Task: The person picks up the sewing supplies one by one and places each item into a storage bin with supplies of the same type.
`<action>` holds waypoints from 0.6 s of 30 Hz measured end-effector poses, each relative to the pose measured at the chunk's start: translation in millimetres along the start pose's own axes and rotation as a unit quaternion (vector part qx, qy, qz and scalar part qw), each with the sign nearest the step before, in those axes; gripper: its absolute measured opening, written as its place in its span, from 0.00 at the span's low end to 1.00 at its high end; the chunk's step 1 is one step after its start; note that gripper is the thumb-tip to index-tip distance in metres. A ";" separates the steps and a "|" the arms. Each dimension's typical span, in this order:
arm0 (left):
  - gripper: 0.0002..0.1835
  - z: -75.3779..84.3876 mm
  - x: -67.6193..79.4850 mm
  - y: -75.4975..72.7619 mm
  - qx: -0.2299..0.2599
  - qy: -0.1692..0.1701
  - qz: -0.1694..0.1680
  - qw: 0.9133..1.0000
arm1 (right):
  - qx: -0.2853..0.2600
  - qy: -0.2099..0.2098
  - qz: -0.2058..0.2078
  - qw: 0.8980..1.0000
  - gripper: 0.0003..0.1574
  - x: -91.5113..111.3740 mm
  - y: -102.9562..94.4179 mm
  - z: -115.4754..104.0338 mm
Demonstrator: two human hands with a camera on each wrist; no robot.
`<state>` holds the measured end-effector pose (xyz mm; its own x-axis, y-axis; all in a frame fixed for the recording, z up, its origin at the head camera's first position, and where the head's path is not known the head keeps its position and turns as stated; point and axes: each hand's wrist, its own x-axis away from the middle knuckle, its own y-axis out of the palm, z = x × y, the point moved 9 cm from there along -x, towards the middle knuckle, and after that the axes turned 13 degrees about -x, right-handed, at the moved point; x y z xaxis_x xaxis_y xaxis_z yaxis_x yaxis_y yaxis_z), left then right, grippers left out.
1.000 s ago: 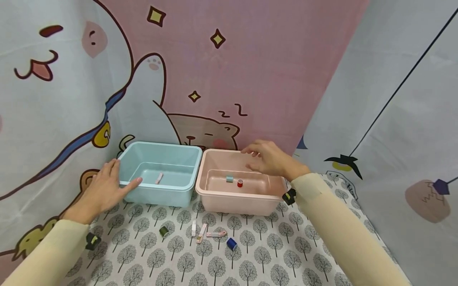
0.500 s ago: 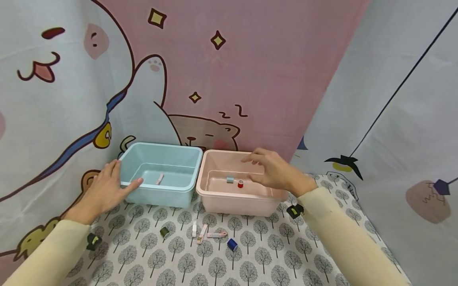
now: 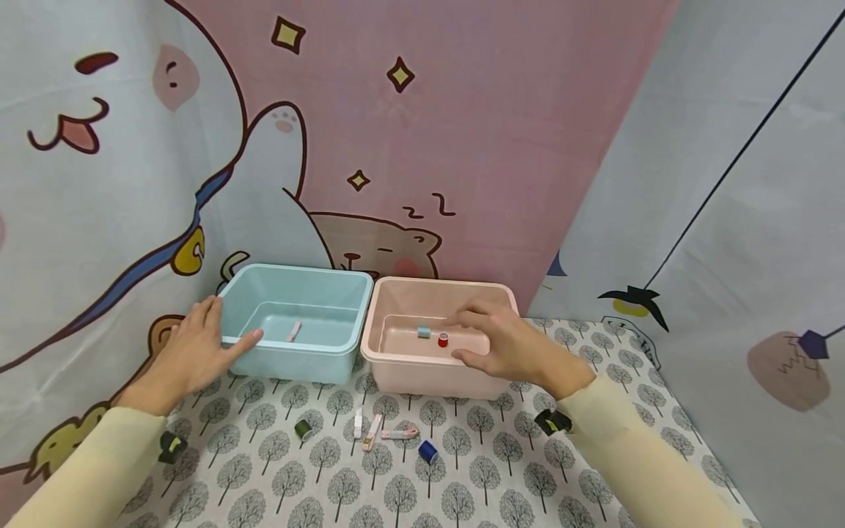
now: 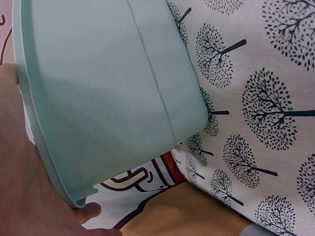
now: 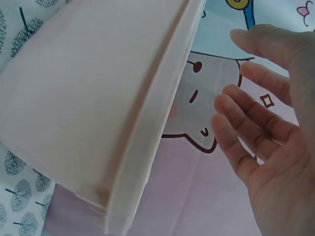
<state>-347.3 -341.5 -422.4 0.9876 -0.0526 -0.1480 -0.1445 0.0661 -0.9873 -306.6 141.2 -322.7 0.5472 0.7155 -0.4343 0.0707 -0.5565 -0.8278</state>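
My left hand point(image 3: 188, 352) rests at the left front corner of the light blue bin point(image 3: 290, 363), thumb spread along the rim; the left wrist view shows it at the rim too. Inside that bin lies a slim pink piece point(image 3: 294, 331). Over the pink bin point(image 3: 429, 378) hovers my right hand point(image 3: 505, 341), fingers loosely bent. The right wrist view shows nothing between its fingers point(image 5: 236, 137). A pale teal thread spool point(image 3: 424, 332) and a red thread spool point(image 3: 443, 339) are in the pink bin.
On the tree-print cloth point(image 3: 343, 484) in front of the bins lie a green thread spool point(image 3: 303, 430), a blue thread spool point(image 3: 428, 452), a slim white piece point(image 3: 358, 423) and two pink-and-white nail clippers point(image 3: 372, 432). A printed curtain point(image 3: 488, 147) hangs behind the bins.
My right hand has moved down and toward me, from the pink bin's far right side to over its front right part. The left hand stays put.
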 end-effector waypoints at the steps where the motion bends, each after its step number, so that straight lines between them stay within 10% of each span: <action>1: 0.69 0.0 0.3 0.1 0.000 0.000 0.000 1.000 | -0.001 0.003 0.000 1.000 0.29 2.8 1.4 -0.9; 18: 0.68 -0.5 0.0 -1.0 -0.002 0.000 0.008 1.000 | -0.040 0.001 -0.004 0.999 0.31 33.6 19.1 -20.4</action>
<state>-347.1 -342.1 -421.5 0.9853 -0.0513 -0.1630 -0.1597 0.0635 -0.9851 -269.8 146.0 -345.9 0.5485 0.7187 -0.4273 0.1415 -0.5834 -0.7997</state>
